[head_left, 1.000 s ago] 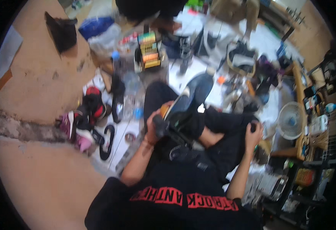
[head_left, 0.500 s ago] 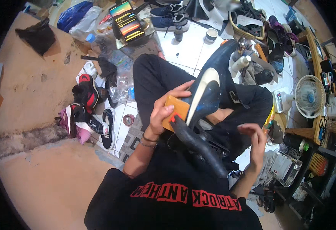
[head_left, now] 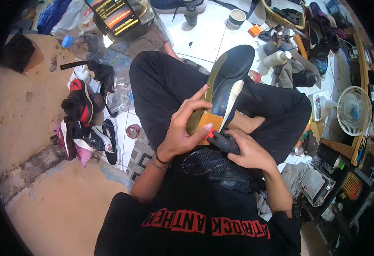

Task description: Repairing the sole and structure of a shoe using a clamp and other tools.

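Observation:
A dark shoe point(head_left: 228, 70) with a curved white stripe rests over my lap, its toe pointing away and its side facing up. My left hand point(head_left: 186, 123) grips it, fingers along the olive-brown edge and thumb on a flat orange-yellow piece point(head_left: 213, 120). That piece lies against the shoe's near end. Just below it is a dark, elongated piece with a red end point(head_left: 225, 143); its exact kind is unclear. My right hand point(head_left: 251, 150) closes on this dark piece, thumb and fingers on either side. The palm side of the right hand is hidden.
Several shoes point(head_left: 115, 141) lie at the left by the wall, near a can point(head_left: 133, 131). A phone point(head_left: 113, 17) stands at the back left beside a plastic bottle point(head_left: 82, 46). Rightward are a cup point(head_left: 237, 18), a white bottle point(head_left: 276, 59) and a small fan point(head_left: 354, 111).
My right hand has moved left from the air onto the dark piece. The shoe has turned more upright, and the dark piece no longer hangs toward my shirt. The whole view has shifted.

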Tool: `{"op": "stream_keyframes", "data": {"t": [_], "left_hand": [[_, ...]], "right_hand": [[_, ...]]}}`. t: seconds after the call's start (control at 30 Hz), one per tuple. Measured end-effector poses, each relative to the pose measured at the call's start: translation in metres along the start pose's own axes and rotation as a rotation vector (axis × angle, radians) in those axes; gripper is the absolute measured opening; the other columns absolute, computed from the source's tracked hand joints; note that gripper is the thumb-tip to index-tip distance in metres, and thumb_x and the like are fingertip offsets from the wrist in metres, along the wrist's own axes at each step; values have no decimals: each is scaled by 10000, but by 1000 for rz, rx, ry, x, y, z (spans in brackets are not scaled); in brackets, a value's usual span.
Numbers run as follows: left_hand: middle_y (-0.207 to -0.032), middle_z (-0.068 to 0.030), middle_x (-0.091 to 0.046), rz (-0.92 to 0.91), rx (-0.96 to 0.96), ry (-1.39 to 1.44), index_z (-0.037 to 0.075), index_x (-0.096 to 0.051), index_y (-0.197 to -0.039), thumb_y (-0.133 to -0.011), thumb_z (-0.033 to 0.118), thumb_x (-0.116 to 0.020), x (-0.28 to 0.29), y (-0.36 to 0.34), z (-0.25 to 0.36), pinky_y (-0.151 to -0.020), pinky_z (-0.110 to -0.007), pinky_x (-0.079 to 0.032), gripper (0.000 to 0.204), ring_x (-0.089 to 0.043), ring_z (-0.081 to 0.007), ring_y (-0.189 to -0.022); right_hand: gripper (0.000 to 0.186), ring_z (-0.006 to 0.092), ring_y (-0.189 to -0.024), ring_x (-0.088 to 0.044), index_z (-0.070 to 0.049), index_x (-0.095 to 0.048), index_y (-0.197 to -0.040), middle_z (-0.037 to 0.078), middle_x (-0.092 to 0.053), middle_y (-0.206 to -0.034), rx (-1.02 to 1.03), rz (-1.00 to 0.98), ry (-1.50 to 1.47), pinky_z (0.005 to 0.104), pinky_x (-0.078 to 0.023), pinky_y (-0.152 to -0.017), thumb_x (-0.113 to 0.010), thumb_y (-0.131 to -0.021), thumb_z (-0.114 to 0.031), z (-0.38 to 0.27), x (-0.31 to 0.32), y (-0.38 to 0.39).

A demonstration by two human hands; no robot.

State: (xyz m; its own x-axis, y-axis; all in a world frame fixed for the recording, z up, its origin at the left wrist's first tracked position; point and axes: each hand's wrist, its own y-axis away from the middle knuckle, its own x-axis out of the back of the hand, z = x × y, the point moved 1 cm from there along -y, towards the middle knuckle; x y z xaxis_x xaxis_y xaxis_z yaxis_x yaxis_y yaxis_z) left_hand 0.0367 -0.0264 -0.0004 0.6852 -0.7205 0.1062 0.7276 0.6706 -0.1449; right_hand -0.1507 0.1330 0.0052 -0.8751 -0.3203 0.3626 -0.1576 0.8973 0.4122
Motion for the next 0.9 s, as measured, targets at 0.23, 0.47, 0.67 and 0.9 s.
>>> {"op": "stream_keyframes", "data": {"t": [0.23, 0.47, 0.67, 0.9], "left_hand": [[-1550, -293, -443, -159, -128, -105, 70, -561, -1382, -850, 249, -811, 19, 0, -11, -1211, -530, -279, 615, -313, -456, -1513], [-1485, -249, -531, -252, -123, -79, 66, -549, -1350, -763, 217, -786, 25, -16, -22, -1214, -553, -282, 650, -418, -466, -1442], [-1454, -240, -546, -305, -113, -72, 48, -516, -1341, -786, 219, -678, 32, -18, -24, -1206, -552, -296, 603, -436, -468, -1417], [-1472, -227, -533, -334, -99, -65, 55, -512, -1341, -768, 211, -663, 32, -17, -28, -1208, -551, -290, 613, -417, -458, -1430]], "right_hand": [[585, 451, -1110, -636, 85, -560, -1265, 305, -660, -1121, -52, 34, -52, 467, -470, -1020, -687, -721, -88, -1, 1, -16], [525, 426, -1021, -675, 78, -608, -1190, 303, -672, -1024, -100, -5, -180, 441, -504, -951, -651, -683, -53, -10, 8, -32], [462, 405, -846, -690, 91, -628, -1132, 275, -667, -855, -207, -84, -182, 442, -526, -833, -649, -697, -62, -20, 13, -39], [398, 435, -824, -691, 92, -645, -1070, 289, -657, -810, -228, -86, -98, 465, -527, -800, -652, -716, -89, -24, 17, -44]]}}
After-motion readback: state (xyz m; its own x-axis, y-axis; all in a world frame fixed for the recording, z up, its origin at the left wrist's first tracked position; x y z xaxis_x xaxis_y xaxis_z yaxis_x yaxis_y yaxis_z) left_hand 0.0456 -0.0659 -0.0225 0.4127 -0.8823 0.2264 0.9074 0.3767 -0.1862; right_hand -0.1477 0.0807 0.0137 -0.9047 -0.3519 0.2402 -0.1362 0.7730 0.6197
